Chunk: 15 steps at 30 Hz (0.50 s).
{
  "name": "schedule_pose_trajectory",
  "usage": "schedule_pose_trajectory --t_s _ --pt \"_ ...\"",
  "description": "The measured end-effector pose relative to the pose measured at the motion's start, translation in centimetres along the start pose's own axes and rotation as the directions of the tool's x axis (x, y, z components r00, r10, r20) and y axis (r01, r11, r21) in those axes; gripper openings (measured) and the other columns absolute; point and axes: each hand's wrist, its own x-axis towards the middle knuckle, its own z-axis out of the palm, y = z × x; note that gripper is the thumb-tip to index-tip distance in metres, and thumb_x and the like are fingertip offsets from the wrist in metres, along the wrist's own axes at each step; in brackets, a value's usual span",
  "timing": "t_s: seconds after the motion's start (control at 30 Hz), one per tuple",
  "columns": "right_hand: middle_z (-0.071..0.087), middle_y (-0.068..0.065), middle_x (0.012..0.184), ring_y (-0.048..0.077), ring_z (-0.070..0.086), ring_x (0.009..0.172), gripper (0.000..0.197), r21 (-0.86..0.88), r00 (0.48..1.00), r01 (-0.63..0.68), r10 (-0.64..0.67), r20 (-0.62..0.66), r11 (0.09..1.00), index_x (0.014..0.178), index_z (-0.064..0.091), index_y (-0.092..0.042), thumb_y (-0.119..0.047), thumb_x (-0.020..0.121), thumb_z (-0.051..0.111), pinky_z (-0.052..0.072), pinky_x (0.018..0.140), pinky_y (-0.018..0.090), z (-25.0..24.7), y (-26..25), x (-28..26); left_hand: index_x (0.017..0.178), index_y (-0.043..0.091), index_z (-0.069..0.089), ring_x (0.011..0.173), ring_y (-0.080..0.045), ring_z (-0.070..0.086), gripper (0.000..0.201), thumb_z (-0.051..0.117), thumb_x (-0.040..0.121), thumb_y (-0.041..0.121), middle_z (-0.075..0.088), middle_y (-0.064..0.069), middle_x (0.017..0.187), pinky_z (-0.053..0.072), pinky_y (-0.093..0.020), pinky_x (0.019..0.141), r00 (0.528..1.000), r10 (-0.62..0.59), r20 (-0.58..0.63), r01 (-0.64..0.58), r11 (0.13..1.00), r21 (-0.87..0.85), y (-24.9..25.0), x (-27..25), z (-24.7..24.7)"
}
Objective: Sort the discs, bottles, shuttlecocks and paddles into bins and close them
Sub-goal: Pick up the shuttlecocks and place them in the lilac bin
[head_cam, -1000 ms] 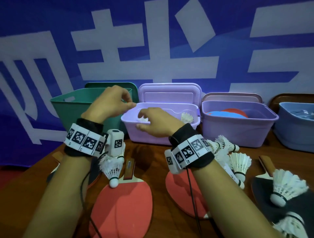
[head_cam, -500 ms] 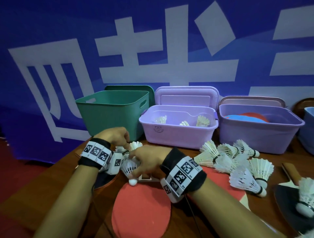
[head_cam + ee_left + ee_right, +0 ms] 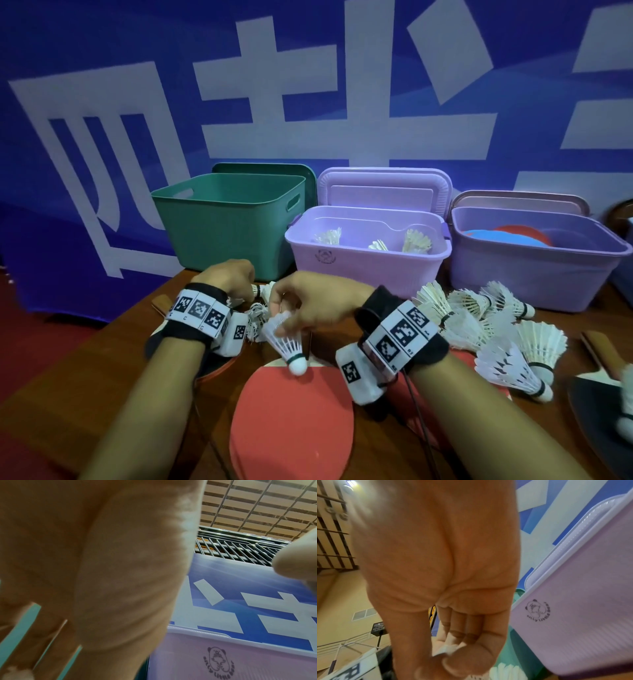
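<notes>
A brown wooden table (image 3: 85, 370) fills the lower frame. Along its far edge stand a green bin (image 3: 226, 222), a lilac bin (image 3: 363, 270) at centre and a purple bin (image 3: 534, 274) at right. A red paddle (image 3: 291, 425) lies at bottom centre, a black paddle (image 3: 596, 401) at lower right, and loose white shuttlecocks (image 3: 479, 318) cluster right of centre.
</notes>
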Motion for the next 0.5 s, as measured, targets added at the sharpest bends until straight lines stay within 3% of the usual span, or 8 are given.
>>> schedule_pose_trajectory --t_s 0.1,0.2,0.27,0.37,0.43,0.5 --pt "0.069 0.008 0.081 0.009 0.060 0.056 0.023 -0.006 0.997 0.004 -0.005 -0.077 1.000 0.101 0.064 -0.013 -0.020 0.085 0.079 0.051 0.056 0.027 -1.2 0.5 -0.3 0.097 0.016 0.071 0.086 -0.022 0.068 0.029 0.081 0.071 0.023 0.071 -0.003 0.094 0.055 -0.035 0.074 0.999 -0.041 0.004 0.041 0.997 0.059 0.0 0.1 0.0" --pt "0.066 0.001 0.079 0.002 0.056 0.054 0.020 -0.048 0.988 0.005 -0.013 -0.155 0.999 0.100 0.066 -0.014 -0.020 0.085 0.078 0.046 0.054 0.020 -2.3 1.0 -0.6 0.088 0.014 0.071 0.105 -0.026 0.060 0.023 0.083 0.070 0.024 0.066 -0.004 0.100 0.051 -0.039 0.088 0.996 -0.080 -0.030 0.083 0.989 0.120 0.5 -0.3 -0.2" --pt "0.066 -0.001 0.080 0.009 0.059 0.059 0.020 -0.061 0.980 0.009 -0.021 -0.198 0.998 0.100 0.066 -0.014 -0.021 0.085 0.078 0.048 0.058 0.022 -2.9 1.2 -0.9 0.088 0.015 0.068 0.113 -0.028 0.049 0.024 0.081 0.071 0.025 0.054 -0.004 0.100 0.043 -0.040 0.098 0.994 -0.098 -0.044 0.105 0.978 0.182 0.9 -0.6 -0.3" --pt "0.067 0.000 0.076 0.011 0.059 0.057 0.018 -0.048 0.968 0.024 -0.035 -0.249 0.999 0.096 0.067 -0.013 -0.021 0.085 0.079 0.049 0.059 0.024 -3.7 1.2 -1.4 0.079 0.012 0.065 0.100 -0.026 0.056 0.013 0.072 0.071 0.019 0.062 -0.005 0.095 0.044 -0.038 0.090 0.994 -0.112 -0.014 0.113 0.977 0.179 0.8 -1.0 -0.7" --pt "0.066 -0.002 0.074 0.008 0.058 0.058 0.017 -0.076 0.955 0.025 -0.046 -0.292 0.997 0.093 0.067 -0.016 -0.023 0.084 0.079 0.048 0.060 0.024 -4.4 1.3 -1.8 0.079 0.012 0.064 0.086 -0.023 0.065 0.014 0.071 0.074 0.024 0.067 -0.004 0.086 0.051 -0.036 0.083 0.994 -0.111 -0.001 0.110 0.986 0.122 0.5 -1.4 -1.0" --pt "0.064 -0.007 0.072 0.001 0.054 0.054 0.016 -0.100 0.942 0.010 -0.043 -0.332 0.995 0.092 0.067 -0.017 -0.025 0.084 0.079 0.045 0.060 0.021 -5.0 1.3 -2.3 0.083 0.014 0.062 0.084 -0.021 0.066 0.019 0.071 0.079 0.030 0.066 -0.003 0.086 0.054 -0.035 0.081 0.994 -0.104 -0.028 0.106 0.991 0.083 0.5 -2.0 -1.7"
